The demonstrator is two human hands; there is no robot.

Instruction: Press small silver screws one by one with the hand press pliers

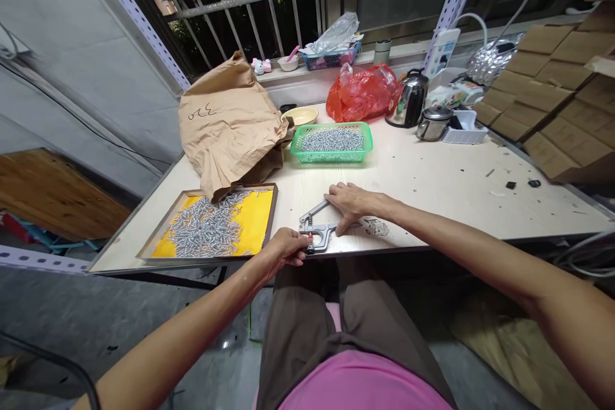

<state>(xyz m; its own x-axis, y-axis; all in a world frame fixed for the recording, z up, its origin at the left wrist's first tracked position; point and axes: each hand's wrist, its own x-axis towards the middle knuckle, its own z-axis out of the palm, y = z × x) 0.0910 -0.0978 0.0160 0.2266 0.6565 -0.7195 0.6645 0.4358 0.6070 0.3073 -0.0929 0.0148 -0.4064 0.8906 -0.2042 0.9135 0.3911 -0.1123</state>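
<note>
While the grey metal hand pliers with the C-shaped head (pixel 323 229) lie flat on the pale wooden tabletop (pixel 432 179), close to its near edge and straight before the person, both hands are on them. Head points toward the left hand (pixel 289 245), handles toward the right hand (pixel 352 202).

Left: thumb and forefinger pinch at a small red-and-black part (pixel 310 243) by the head; whether it is fixed or loose, cannot tell. Right: palm down over the handles, thumb parted from the fingers and set along the nearer handle, fingertips over the end of the farther one. Handles stand apart.

Handling (judged): rigid, not fragile, fairly weighty for its bulk. A small coil spring (pixel 310 220) near the pivot should push back against a squeeze. Bare metal looks smooth and may slip in a damp palm. Best hold: both handles well out toward their ends, for leverage; steady the head from its outer side, fingertips clear of the gap.

Left of the tool: shallow brown-rimmed tray (pixel 272 218) lined in yellow, bearing a heap of small silvery metal pieces (pixel 204 227); light, hard, probably prone to roll. Beyond: green plastic mesh basket (pixel 331 157) with similar pieces. A crumpled brown paper bag (pixel 230 122) overlaps the tray's far side. Farther back, a red plastic bag (pixel 360 96).
</note>
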